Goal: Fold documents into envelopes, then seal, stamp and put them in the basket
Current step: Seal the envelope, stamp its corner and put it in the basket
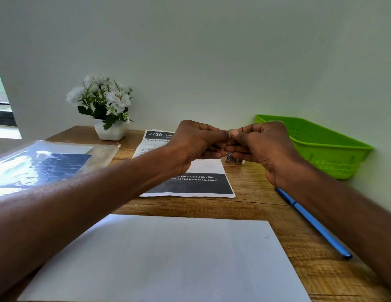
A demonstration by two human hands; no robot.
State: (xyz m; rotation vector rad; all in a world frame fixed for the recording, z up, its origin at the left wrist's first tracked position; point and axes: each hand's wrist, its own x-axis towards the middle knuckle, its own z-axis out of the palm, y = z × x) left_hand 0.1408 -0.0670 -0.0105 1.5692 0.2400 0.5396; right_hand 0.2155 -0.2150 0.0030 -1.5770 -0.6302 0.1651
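Note:
My left hand (pixel 196 140) and my right hand (pixel 262 142) meet above the middle of the table, thumb tips almost touching. Between them they pinch something small and thin, mostly hidden by the fingers; I cannot tell what it is. Below the hands lies a printed document (pixel 190 182) with a black band of white text. Just under my right hand a small stamp-like piece (pixel 231 158) lies on the wood. A large white envelope (pixel 168 258) lies flat at the near edge. The green basket (pixel 325 149) stands at the right against the wall.
A blue pen (pixel 312 223) lies diagonally at the right of the envelope. A clear plastic sleeve with papers (pixel 44 162) lies at the left. A white pot of white flowers (pixel 103 105) stands at the back left by the wall.

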